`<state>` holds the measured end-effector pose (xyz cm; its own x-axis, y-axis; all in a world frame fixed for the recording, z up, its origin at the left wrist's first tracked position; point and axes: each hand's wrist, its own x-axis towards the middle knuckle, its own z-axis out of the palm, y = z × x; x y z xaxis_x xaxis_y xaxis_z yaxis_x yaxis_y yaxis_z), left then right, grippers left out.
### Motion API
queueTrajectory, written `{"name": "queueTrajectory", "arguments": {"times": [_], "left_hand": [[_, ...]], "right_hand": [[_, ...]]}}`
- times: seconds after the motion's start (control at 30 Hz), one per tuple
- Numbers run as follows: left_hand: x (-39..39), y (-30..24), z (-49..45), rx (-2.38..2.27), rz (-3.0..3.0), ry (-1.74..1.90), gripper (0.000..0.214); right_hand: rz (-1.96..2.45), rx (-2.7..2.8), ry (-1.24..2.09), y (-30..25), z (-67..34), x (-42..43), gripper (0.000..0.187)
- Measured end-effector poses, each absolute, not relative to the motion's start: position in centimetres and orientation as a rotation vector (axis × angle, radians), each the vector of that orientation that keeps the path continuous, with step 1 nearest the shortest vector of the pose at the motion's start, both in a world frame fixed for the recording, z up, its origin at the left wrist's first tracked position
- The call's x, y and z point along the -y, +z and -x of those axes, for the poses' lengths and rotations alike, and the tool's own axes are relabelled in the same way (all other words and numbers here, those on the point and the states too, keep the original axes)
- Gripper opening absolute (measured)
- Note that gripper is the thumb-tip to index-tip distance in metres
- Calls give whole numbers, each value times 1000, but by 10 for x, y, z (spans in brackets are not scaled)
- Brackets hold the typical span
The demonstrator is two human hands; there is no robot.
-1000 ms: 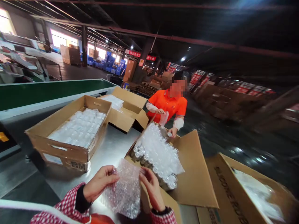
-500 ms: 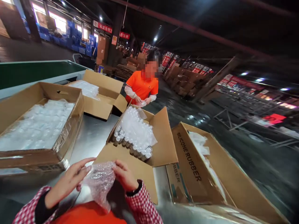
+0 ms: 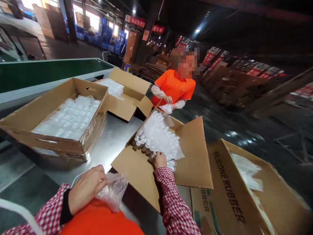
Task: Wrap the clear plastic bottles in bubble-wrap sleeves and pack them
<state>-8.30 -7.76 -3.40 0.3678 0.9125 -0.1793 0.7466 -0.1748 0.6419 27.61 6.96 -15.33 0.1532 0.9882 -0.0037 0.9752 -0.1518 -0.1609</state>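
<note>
My left hand [image 3: 86, 187] holds a bubble-wrap bag [image 3: 112, 192] close to my body, fingers curled over it. My right hand [image 3: 159, 160] reaches into the open cardboard box [image 3: 193, 156] in front of me and rests on the near row of small clear bottles with silver caps [image 3: 156, 137]; its fingers are hidden among the bottles. A thin plastic sheet lies over the bottles. Across the box, a person in an orange shirt [image 3: 174, 88] holds a small bag in both hands.
A carton of wrapped items [image 3: 61, 127] sits at the left on the metal table [image 3: 114, 137]. Another open carton [image 3: 127, 94] stands behind. A box marked SILICONE RUBBER [image 3: 230, 192] is at the right. A green conveyor [image 3: 49, 73] runs along the far left.
My right hand let go of the bubble-wrap bag and reached forward into the bottle box. My left hand kept the bag and drew it nearer. The view swung slightly.
</note>
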Motion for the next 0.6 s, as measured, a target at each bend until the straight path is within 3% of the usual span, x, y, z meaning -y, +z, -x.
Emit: {"name": "queueTrajectory", "arguments": {"times": [0.1,0.23,0.4,0.6], "left_hand": [[79,-34,85,-1425,-1857,360,26],[77,-37,83,-1449,-1778,341,34],[64,-32,72,-1358,-1844,408,35],[57,-33,71,-1342,-1856,508,33]], "right_hand": [[2194,1981,252,-158,-275,-72,28],[2070,1843,314,-138,-267,-67,36],[1223,1442,598,-60,-218,-12,42],[745,1965,734,2,-162,51,45]]}}
